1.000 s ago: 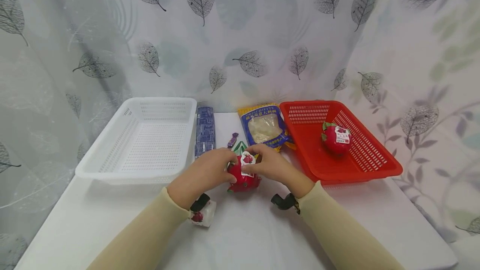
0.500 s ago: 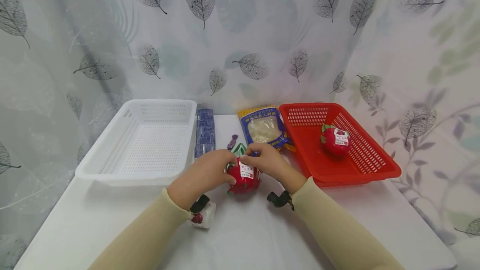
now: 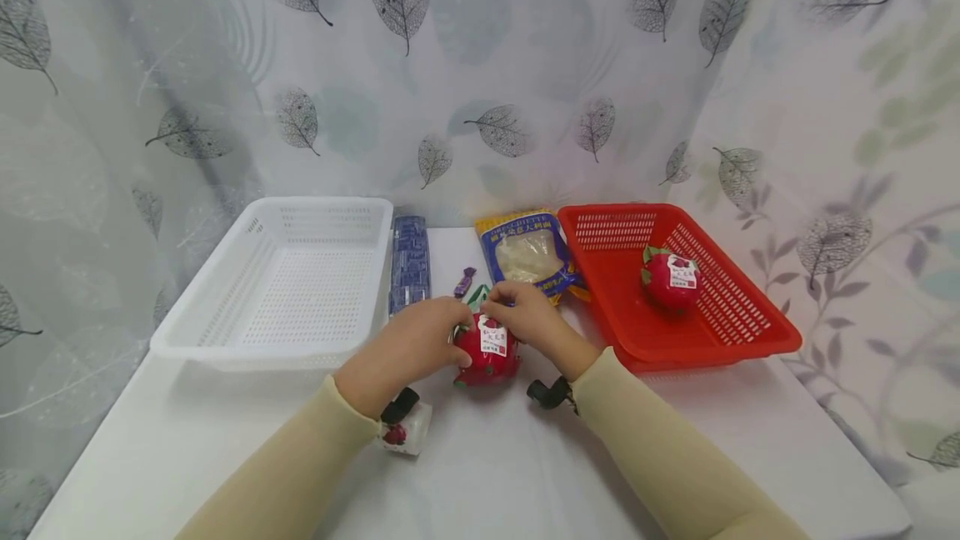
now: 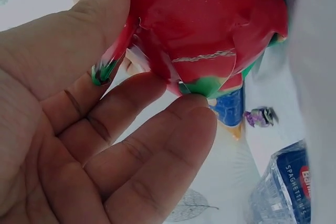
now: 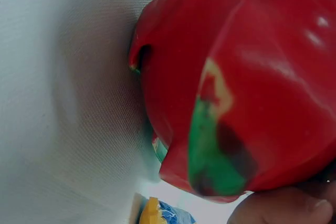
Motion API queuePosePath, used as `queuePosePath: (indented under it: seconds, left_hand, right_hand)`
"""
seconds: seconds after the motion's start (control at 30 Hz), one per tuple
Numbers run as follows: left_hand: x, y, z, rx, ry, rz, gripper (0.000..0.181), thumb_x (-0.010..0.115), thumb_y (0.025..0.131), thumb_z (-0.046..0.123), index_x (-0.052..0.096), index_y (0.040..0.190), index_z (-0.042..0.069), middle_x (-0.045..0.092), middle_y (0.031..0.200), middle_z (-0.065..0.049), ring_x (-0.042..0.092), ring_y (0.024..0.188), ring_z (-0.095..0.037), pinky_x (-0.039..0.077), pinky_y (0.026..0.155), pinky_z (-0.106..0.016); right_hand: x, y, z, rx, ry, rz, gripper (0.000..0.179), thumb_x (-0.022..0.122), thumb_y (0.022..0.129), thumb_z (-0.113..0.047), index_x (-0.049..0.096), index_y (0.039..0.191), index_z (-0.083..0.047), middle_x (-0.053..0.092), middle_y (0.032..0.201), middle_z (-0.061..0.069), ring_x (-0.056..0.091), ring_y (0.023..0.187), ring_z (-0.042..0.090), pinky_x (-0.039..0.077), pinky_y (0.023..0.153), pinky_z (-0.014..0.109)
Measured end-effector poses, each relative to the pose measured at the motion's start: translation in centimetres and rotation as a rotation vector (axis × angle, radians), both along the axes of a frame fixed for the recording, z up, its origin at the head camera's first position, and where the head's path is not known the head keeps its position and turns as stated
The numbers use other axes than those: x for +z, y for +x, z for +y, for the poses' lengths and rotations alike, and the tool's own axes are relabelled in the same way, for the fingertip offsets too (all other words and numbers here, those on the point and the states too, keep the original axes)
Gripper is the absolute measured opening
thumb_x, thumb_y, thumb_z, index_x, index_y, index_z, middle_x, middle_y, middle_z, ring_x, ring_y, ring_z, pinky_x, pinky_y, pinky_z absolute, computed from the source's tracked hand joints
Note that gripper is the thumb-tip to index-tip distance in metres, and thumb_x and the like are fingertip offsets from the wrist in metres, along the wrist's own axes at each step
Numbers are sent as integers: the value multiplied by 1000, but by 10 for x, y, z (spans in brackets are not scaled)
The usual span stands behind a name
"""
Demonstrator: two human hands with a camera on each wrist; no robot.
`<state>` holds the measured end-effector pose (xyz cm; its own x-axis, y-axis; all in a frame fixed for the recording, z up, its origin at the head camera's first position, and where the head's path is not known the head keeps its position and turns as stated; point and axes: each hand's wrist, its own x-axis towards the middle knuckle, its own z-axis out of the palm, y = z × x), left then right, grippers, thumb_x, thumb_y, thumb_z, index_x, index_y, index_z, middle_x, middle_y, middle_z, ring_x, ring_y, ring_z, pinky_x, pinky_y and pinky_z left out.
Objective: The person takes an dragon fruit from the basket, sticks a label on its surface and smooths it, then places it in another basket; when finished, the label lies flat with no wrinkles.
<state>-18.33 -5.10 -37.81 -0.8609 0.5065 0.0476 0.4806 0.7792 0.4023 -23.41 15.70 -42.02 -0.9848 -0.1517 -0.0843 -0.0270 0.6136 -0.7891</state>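
Observation:
A red dragon fruit (image 3: pixel 483 365) with green leaf tips and a shiny surface sits mid-table. My left hand (image 3: pixel 411 342) grips its left side; in the left wrist view the thumb (image 4: pixel 105 3) lies against it, with the fingers curved beneath. On its upper front is a white sticker (image 3: pixel 492 338) with a printed fruit picture and text. My right hand (image 3: pixel 531 317) has its thumb and index finger at the sticker's top edge, pinching there. The right wrist view shows the fruit close up, a fingertip (image 5: pixel 283 208) touching it.
A white basket (image 3: pixel 168 344) stands left, a red basket (image 3: pixel 637 340) right, holding another stickered dragon fruit (image 3: pixel 670 280). Between them lie a blue spaghetti pack (image 3: pixel 409 261), a purple wrapped candy (image 3: pixel 465 282) and a yellow-blue pasta bag (image 3: pixel 528 252). A sticker-printed white piece (image 3: pixel 408 430) lies near my left wrist.
The sticker has turned down flatter against the dragon fruit, its text now facing me. My right hand has moved slightly left and up to its top edge. My left hand stays put.

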Motion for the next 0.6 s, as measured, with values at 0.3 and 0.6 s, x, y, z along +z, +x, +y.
queuePosePath:
  seconds: [0.3, 0.6]
  left_hand:
    - [-1, -1, 0, -24, 19, 6, 35, 94, 81, 22, 74, 109, 16, 72, 100, 2, 60, 88, -14, 57, 85, -35]
    - [-1, -1, 0, -9, 27, -3, 35, 94, 81, 23, 74, 109, 18, 72, 101, 5, 61, 89, -13, 58, 86, -34]
  right_hand:
    - [-3, 4, 10, 140, 65, 37, 22, 68, 104, -44, 69, 112, -23, 68, 104, 3, 62, 100, 23, 59, 80, 31]
    - [-1, 6, 18, 214, -33, -4, 18, 65, 106, -37, 68, 117, -23, 69, 114, 4, 63, 105, 23, 63, 86, 34]
